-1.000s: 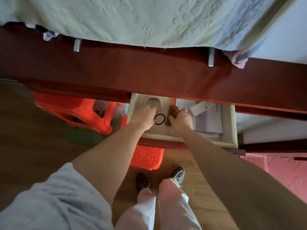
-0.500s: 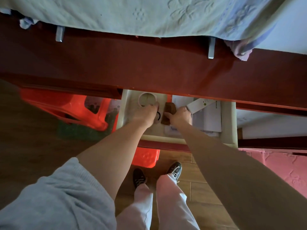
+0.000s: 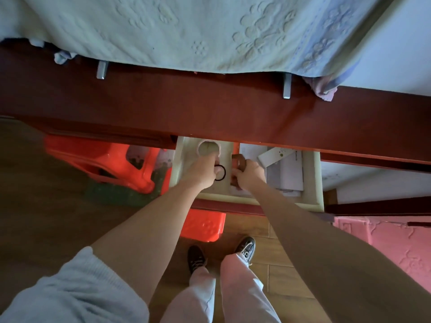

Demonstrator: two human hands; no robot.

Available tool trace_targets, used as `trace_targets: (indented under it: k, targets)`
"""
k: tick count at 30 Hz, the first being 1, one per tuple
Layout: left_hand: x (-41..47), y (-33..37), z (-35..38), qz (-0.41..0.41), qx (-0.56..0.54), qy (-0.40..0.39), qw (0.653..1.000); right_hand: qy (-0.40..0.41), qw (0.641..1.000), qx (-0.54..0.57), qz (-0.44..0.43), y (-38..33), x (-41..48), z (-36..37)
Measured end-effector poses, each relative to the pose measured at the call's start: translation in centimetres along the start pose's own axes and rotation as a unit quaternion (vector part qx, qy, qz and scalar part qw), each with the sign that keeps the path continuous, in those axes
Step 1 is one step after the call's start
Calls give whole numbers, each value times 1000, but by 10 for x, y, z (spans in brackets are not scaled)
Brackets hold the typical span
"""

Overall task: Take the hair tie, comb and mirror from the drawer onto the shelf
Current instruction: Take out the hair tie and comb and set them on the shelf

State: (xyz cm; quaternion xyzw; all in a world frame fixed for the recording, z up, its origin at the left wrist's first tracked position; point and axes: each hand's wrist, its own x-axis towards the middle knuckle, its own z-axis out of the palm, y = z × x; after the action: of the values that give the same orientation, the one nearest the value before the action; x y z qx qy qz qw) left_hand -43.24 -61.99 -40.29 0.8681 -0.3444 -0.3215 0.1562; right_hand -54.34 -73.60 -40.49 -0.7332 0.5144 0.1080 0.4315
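Both hands are inside the open cream drawer (image 3: 313, 183). My left hand (image 3: 204, 170) has its fingers closed around the black hair tie (image 3: 222, 174), whose loop shows at the fingertips. My right hand (image 3: 248, 174) grips the brown wooden comb (image 3: 239, 160), whose top end sticks out above the fingers. A small round mirror (image 3: 207, 148) lies at the drawer's back left, just beyond my left hand and untouched.
A dark red wooden shelf top (image 3: 210, 108) overhangs the drawer, with a pale bedcover (image 3: 186, 31) above it. White papers and a white remote (image 3: 275, 156) fill the drawer's right side. Red plastic stools (image 3: 105, 159) stand at the left on the floor.
My left hand has closed on the hair tie, which now sits against its fingertips. My right hand has tightened around the comb. The view has shifted slightly.
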Motion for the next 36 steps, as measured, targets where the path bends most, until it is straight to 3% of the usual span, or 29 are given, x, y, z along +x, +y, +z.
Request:
trace_targets:
  k: [3, 6, 13, 21, 25, 31, 36]
  targets:
    - [-23, 0, -26, -29, -134, 49, 989, 3, 999, 26, -39, -9, -34, -13]
    - [-40, 10, -60, -77, -310, 47, 947, 22, 996, 47, -75, -28, -67, -33]
    - [-73, 32, -131, -52, -472, 38, 879, 54, 983, 124, -122, -80, -107, -79]
    - [-75, 38, -166, -27, -477, 90, 874, 47, 975, 163, -146, -117, -95, -79]
    - [-72, 38, -176, -68, -486, 100, 866, 27, 973, 169, -155, -122, -51, -72]
    - [-72, 27, -199, -127, -521, 117, 836, -11, 966, 207, -156, -164, -54, -73]
    - [-67, 14, -209, -130, -512, 118, 841, -26, 966, 208, -153, -176, -52, -61]
